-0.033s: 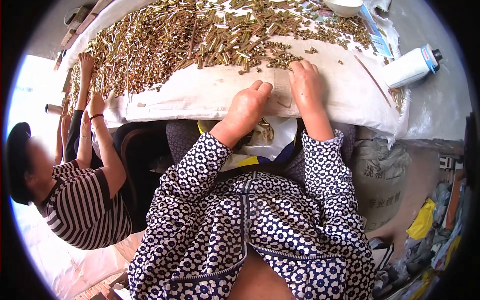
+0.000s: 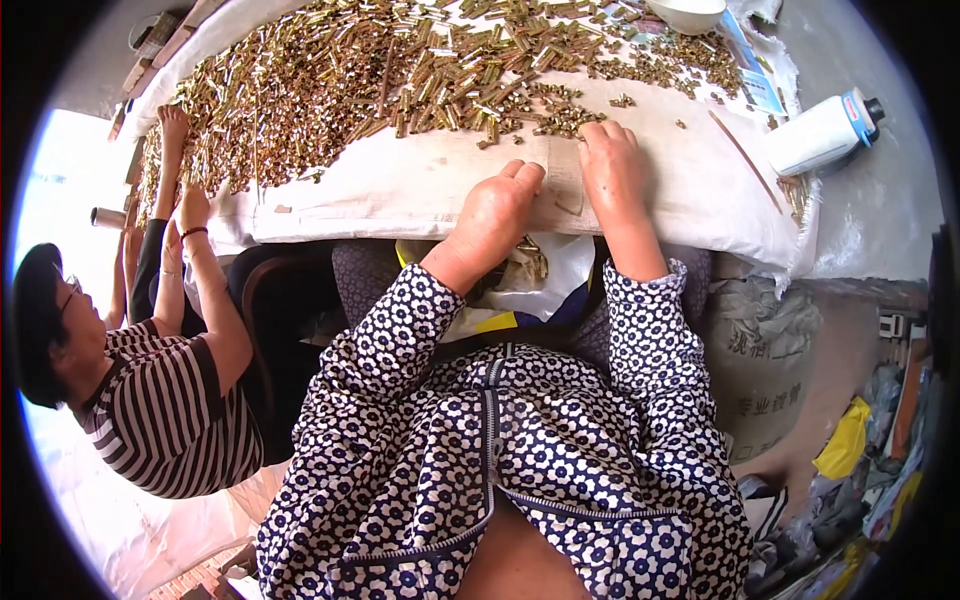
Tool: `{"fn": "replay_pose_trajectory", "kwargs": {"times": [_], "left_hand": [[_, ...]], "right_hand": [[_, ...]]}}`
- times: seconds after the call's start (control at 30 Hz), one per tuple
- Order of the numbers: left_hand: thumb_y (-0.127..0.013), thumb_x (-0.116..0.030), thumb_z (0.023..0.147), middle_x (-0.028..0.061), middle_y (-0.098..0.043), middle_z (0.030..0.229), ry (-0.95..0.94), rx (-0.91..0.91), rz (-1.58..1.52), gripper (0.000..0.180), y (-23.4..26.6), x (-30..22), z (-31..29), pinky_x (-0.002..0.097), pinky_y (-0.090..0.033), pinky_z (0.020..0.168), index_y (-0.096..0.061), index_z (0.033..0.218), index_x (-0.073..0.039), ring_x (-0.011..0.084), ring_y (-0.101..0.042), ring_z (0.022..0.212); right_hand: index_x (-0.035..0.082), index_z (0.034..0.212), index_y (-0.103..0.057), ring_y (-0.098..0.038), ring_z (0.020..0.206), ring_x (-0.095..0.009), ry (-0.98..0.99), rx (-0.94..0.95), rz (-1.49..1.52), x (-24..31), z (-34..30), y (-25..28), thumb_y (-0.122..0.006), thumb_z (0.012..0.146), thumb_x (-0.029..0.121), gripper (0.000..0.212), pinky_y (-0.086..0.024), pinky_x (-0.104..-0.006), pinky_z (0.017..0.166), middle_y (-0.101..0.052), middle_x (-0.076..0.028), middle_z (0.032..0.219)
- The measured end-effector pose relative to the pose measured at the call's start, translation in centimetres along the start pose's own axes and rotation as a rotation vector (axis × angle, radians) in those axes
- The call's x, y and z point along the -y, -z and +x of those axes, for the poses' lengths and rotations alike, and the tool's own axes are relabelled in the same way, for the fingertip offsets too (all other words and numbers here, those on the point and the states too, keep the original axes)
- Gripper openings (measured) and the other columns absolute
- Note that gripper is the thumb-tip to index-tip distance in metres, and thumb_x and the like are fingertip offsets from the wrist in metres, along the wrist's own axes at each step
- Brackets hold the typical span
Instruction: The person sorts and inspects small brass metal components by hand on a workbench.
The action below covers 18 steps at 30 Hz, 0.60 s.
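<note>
A wide heap of small gold-coloured metal tubes and short pieces (image 2: 330, 90) covers the far part of the cloth-covered table (image 2: 400, 180). My left hand (image 2: 497, 212) is over the near table edge with its fingers curled closed; whatever it holds is hidden. Farther in, my right hand (image 2: 612, 175) rests at the heap's near edge. Its bent fingers are held together against a cluster of short gold pieces (image 2: 570, 118), and I cannot make out what is between them. Below my left hand, on my lap, an open white plastic bag (image 2: 565, 268) has gold-coloured pieces in it.
A white bottle (image 2: 825, 132) with a blue band lies at the right. Near it are a thin stick (image 2: 745, 160) and a white bowl (image 2: 690, 14). At the left another person (image 2: 170, 400) in a striped top reaches into the heap. A grey sack (image 2: 765, 370) stands below right.
</note>
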State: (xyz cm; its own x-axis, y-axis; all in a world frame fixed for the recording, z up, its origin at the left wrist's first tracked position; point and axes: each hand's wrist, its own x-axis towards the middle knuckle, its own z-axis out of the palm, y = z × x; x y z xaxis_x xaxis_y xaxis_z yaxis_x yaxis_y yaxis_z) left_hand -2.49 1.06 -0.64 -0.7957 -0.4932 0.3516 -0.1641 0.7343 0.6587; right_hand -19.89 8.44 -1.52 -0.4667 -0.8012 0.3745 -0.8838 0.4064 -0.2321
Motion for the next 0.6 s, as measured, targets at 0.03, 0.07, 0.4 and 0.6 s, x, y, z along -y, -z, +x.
{"fn": "replay_pose_trajectory", "kwargs": {"times": [0.03, 0.07, 0.4, 0.6], "left_hand": [[-0.054, 0.001, 0.085, 0.0097, -0.059, 0.075, -0.018, -0.028, -0.036, 0.011, 0.0, -0.2, 0.4, 0.0310, -0.048, 0.057, -0.056, 0.095, -0.002, 0.0208, -0.060, 0.063], [-0.054, 0.001, 0.085, 0.0097, -0.059, 0.075, -0.022, -0.026, -0.036, 0.011, 0.2, -0.4, 0.5, 0.0310, -0.048, 0.057, -0.056, 0.095, -0.002, 0.0208, -0.060, 0.063], [-0.051, -0.010, 0.095, 0.0023, -0.058, 0.068, 0.551, -0.033, -0.671, 0.008, 1.4, 0.2, -0.2, 0.0211, -0.042, 0.045, -0.055, 0.091, -0.004, 0.0066, -0.052, 0.052], [-0.051, -0.013, 0.096, 0.0043, -0.060, 0.078, 0.536, -0.109, -0.905, 0.010, 2.0, 0.2, -0.4, 0.0188, -0.044, 0.047, -0.053, 0.094, -0.004, 0.0077, -0.056, 0.059]], "right_hand": [[0.010, 0.089, -0.061, -0.058, 0.088, -0.028, -0.003, -0.004, -0.003, -0.1, 0.2, 0.0, -0.063, 0.077, 0.010, 0.012, -0.049, -0.0392, 0.075, -0.061, -0.008, 0.090], [0.010, 0.089, -0.061, -0.058, 0.088, -0.028, -0.005, -0.006, -0.004, -0.1, 0.1, -0.1, -0.063, 0.077, 0.010, 0.012, -0.049, -0.0392, 0.075, -0.061, -0.008, 0.090], [0.009, 0.089, -0.059, -0.058, 0.086, -0.029, 0.010, -0.060, 0.055, -0.1, -0.3, -0.1, -0.060, 0.078, 0.008, 0.012, -0.049, -0.0394, 0.073, -0.060, -0.009, 0.090], [0.008, 0.095, -0.060, -0.057, 0.087, -0.030, 0.022, -0.092, 0.119, 0.3, -0.4, 0.6, -0.062, 0.077, 0.006, 0.018, -0.048, -0.0394, 0.075, -0.060, -0.010, 0.093]]}}
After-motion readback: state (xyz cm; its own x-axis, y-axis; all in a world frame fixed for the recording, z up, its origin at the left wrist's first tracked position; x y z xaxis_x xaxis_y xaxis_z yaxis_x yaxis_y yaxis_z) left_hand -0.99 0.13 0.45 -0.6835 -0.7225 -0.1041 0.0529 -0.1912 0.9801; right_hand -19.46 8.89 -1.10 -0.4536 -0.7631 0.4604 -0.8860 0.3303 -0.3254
